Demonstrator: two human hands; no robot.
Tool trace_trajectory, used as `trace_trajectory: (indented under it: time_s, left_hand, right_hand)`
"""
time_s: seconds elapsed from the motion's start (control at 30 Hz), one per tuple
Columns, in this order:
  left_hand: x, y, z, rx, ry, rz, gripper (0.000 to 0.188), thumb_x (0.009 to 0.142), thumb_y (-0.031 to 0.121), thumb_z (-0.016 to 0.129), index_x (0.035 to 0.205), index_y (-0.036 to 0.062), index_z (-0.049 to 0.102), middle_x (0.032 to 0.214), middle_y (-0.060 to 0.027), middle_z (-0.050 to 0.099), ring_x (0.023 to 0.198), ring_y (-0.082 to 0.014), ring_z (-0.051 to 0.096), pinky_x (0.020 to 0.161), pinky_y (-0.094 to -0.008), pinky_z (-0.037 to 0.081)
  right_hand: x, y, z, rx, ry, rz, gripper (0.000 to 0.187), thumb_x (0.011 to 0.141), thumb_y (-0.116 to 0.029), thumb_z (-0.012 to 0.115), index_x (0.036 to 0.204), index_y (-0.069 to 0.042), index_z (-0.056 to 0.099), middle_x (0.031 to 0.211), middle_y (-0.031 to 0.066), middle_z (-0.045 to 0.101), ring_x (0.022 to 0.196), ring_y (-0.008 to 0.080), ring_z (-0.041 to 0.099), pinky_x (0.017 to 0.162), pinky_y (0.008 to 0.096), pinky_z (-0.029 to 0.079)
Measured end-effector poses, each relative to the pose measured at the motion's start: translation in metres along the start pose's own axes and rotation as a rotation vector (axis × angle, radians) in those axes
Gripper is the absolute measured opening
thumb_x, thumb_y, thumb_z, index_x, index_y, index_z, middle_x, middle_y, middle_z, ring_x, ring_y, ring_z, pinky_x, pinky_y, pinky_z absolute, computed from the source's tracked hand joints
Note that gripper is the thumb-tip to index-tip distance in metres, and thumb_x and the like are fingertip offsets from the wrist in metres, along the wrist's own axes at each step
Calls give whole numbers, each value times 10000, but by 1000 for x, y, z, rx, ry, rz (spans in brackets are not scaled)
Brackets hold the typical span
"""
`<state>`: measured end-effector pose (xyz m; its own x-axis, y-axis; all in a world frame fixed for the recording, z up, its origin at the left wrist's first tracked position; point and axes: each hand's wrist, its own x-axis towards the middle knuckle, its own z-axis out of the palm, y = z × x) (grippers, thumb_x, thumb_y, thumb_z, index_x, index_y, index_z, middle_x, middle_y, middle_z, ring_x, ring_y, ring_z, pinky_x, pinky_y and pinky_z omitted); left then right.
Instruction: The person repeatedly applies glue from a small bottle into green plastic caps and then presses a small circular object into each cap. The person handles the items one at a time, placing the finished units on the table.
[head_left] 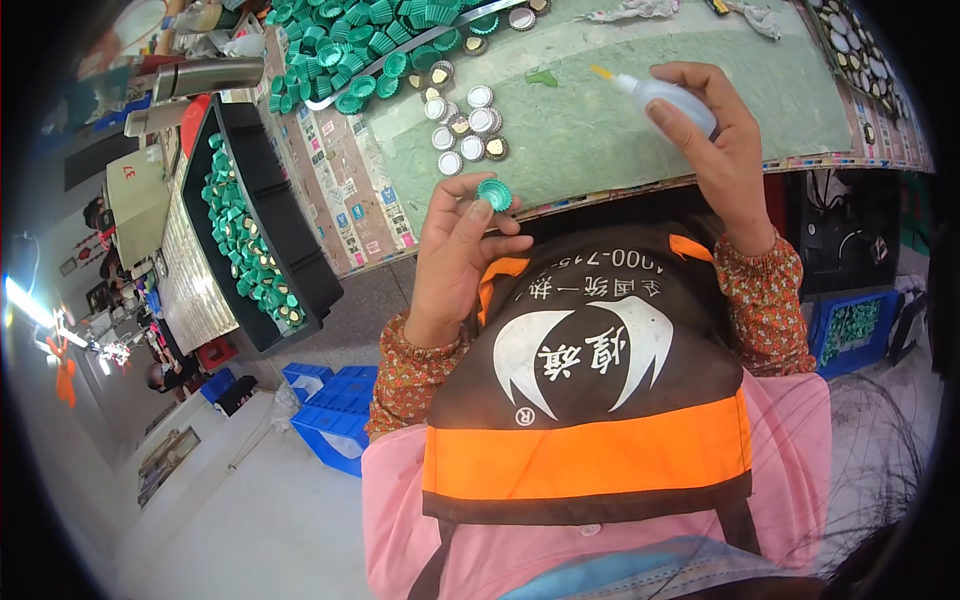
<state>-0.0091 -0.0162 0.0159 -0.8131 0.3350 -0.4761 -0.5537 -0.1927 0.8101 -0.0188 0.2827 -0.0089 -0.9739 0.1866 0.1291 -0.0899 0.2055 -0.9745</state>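
My left hand [452,245] pinches a small green fluted cup [495,194] between thumb and fingers, its hollow side facing up, just over the near edge of the table. My right hand [728,150] is wrapped round a translucent white squeeze bottle [684,108]. The bottle lies tilted, and its yellow nozzle tip [601,72] points left, apart from the cup. Between the hands and the pile, a group of small round fluted pieces with white or cream tops [480,121] rests on the green mat [590,130].
A heap of green fluted cups [330,45] fills the far left of the table, beside a metal strip [395,60]. On the left stands a black crate [290,215] of similar cups. A tray of dark round pieces [860,50] sits far right. Blue crates [340,405] stand below.
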Motion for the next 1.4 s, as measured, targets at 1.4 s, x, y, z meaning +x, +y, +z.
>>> trace_trajectory:
  time_s: [1.4]
  left_hand:
    - [10,19,0,81,7,223,459,1026,140,573,1459,56,445,1314,-131,609,984,-104,637,884,-321,597]
  right_hand:
    - [112,16,86,-1008,-181,-613,124,798,-114,656,913,-71,676,961,94,617,1015,274,568,886,452,423]
